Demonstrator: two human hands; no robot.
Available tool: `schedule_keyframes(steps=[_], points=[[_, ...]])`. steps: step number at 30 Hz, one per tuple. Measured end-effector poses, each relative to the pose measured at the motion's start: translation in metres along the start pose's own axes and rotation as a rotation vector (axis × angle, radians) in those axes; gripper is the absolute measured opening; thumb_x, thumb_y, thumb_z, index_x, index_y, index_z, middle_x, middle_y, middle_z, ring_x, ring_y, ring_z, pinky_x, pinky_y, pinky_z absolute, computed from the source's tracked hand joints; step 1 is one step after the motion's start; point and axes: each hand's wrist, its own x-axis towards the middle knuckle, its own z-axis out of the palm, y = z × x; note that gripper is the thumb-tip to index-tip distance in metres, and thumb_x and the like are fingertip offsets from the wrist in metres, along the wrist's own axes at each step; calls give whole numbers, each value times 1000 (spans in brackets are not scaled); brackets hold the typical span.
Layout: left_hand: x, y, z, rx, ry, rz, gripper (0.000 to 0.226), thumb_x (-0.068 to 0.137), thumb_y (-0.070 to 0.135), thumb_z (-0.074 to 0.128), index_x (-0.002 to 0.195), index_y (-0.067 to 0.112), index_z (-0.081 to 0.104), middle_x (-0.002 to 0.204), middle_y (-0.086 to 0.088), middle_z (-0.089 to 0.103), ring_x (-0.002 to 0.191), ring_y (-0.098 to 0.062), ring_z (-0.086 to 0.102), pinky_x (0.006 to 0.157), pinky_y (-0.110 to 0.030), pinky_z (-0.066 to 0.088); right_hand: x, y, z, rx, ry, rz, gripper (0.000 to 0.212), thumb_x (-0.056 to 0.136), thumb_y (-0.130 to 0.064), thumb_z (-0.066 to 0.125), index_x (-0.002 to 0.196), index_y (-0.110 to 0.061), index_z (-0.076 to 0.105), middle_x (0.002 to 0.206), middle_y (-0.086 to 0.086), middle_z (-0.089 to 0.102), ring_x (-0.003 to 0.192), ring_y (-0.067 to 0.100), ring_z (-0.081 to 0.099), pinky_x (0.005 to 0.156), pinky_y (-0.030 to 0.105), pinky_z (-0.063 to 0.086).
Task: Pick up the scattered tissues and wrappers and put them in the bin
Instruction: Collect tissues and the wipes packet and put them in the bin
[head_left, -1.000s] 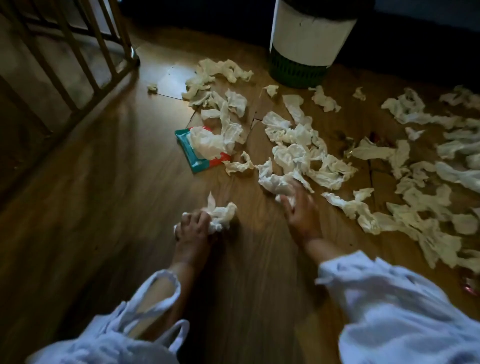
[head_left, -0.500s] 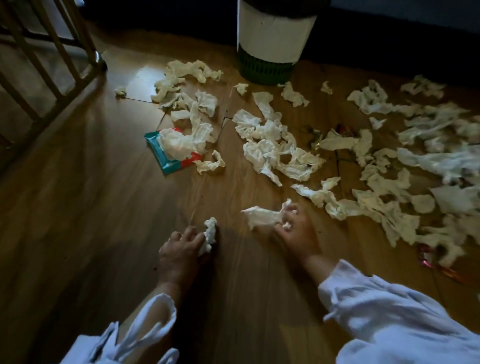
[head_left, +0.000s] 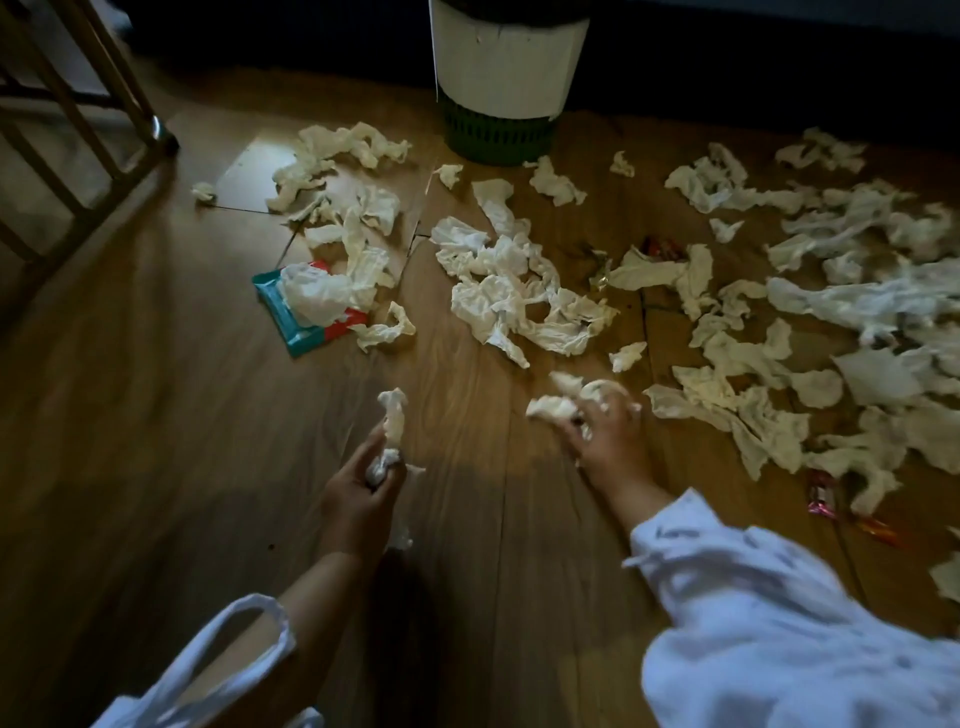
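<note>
**Floor inspection: both hands holding tissue, litter widespread**

The left hand (head_left: 358, 493) is raised just above the wooden floor (head_left: 156, 415), fingers closed around a crumpled tissue wad (head_left: 390, 421) whose upper end sticks up past the fingertips. A small scrap shows below the wrist. The right hand (head_left: 605, 441) is low, near the floor, fingers curled on a second bunch of tissue (head_left: 558, 405) that protrudes to the left and above the knuckles. The two hands are apart. Both arms wear loose white sleeves (head_left: 779, 623).

The bin (head_left: 501, 67) stands upright at the far edge of the floor, white-sided with a green slatted base; its opening is cut off by the frame. Its contents cannot be judged.

Scattered tissues (head_left: 519, 296) lie between the hands and the bin, with a denser spread to the right (head_left: 857, 301) and a further cluster at far left (head_left: 343, 150). A teal and red wipes packet (head_left: 291, 325) lies flat on the floor, left of centre, partly covered by a white tissue. A red wrapper (head_left: 662, 248) lies among the tissues at centre right; a pink wrapper (head_left: 822, 493) and an orange one (head_left: 880, 530) lie near the right sleeve.

A wooden railed frame (head_left: 78, 119) stands at upper left. Lighting is dim.
</note>
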Motion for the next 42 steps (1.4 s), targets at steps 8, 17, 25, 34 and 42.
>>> schedule_keyframes(steps=[8,17,25,34,42], points=[[22,12,5,-206,50,-83,6,88,20,59,92,21,63,88,2,65,87,-19,62,76,-34,50,-23,-16,-7,30,-141,-351,23,89,-33,53,92,-11,59,94,6,56,78,14,46,59,17,30],[27,144,2,-270,33,-26,14,90,22,54,87,12,63,77,-3,64,67,-12,60,61,-25,47,44,-68,-165,458,-63,-136,14,88,-27,60,78,-19,54,68,-7,50,61,7,46,49,15,31],[27,298,15,-223,206,-75,42,86,47,56,109,11,59,83,-2,61,68,-12,57,53,-25,43,43,-98,-270,773,-39,-102,29,90,-22,57,64,-13,45,58,0,43,53,11,37,43,12,30],[36,363,24,-306,182,-238,61,84,53,55,119,3,52,80,-6,56,66,-18,51,65,-33,46,70,-128,-319,1138,-143,141,52,93,-32,50,136,-6,37,135,16,48,121,32,48,95,38,41],[95,420,9,-290,32,-220,56,90,42,53,128,2,49,103,-12,53,92,-30,52,76,-37,42,130,-163,-348,1257,-103,250,52,93,-30,51,136,-5,36,126,18,54,112,32,55,89,38,45]])
